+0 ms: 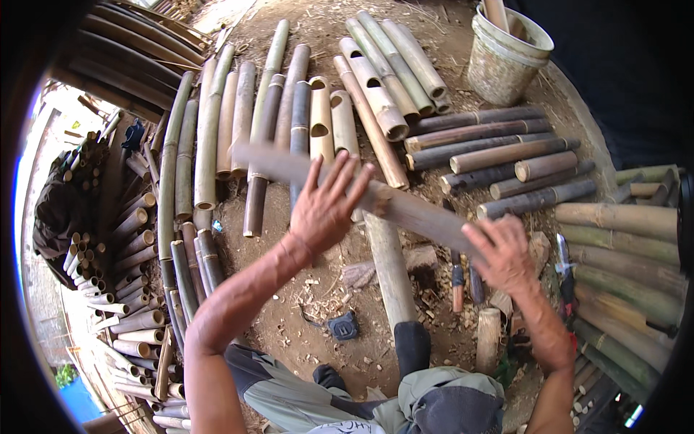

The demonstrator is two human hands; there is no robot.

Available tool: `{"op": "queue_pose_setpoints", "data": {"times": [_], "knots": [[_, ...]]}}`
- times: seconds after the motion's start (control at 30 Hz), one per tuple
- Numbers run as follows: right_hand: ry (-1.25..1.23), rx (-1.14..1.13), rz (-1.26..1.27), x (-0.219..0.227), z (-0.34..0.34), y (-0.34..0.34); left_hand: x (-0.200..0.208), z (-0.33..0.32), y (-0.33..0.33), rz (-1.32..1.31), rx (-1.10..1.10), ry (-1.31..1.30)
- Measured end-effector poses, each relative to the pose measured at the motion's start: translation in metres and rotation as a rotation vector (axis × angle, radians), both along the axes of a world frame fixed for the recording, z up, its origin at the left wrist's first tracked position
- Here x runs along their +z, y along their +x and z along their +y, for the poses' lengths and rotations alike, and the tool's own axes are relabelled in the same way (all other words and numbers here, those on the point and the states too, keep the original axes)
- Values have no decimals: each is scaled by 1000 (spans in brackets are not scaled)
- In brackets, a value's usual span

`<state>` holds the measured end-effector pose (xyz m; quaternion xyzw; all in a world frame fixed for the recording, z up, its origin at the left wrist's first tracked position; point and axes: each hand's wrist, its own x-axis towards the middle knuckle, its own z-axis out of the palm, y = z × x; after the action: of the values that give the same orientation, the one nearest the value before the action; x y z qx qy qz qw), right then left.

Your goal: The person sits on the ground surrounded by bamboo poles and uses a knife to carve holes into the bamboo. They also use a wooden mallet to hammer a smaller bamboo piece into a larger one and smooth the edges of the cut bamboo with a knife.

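Both my hands are on a dark brown bamboo piece (412, 211) raised aslant above the ground, its left end smeared by motion. My left hand (325, 202) lies over its middle with the fingers spread across the far edge; the thumb is hidden. At the right end, my right hand (502, 249) is closed round the piece with curled fingers. Beneath it a pale bamboo pole (389, 264) runs toward me, its near end by my dark-covered foot (412, 347). A tool with a wooden handle (457, 289) lies below the right part of the piece.
Bamboo tubes (271, 94), some with cut holes, lie in rows ahead. Darker lengths (499, 137) lie far right, below a stained bucket (506, 65). Stacked bamboo (622, 246) flanks my right, near a knife (564, 260). Cut tubes (141, 318) fill the left. A small dark case (343, 325) lies among shavings.
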<state>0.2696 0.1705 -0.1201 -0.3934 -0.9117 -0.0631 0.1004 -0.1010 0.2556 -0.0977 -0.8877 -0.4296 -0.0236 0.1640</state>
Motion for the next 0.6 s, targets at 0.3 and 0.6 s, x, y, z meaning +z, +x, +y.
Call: {"op": "queue_pose_setpoints", "data": {"times": [0.3, 0.6], "knots": [[-541, -818, 210, -70, -32, -7, -3, -51, -13, -1147, 372, -816], [-736, -1043, 93, -222, -104, -45, -109, -165, -2, -1670, 780, -343]]}}
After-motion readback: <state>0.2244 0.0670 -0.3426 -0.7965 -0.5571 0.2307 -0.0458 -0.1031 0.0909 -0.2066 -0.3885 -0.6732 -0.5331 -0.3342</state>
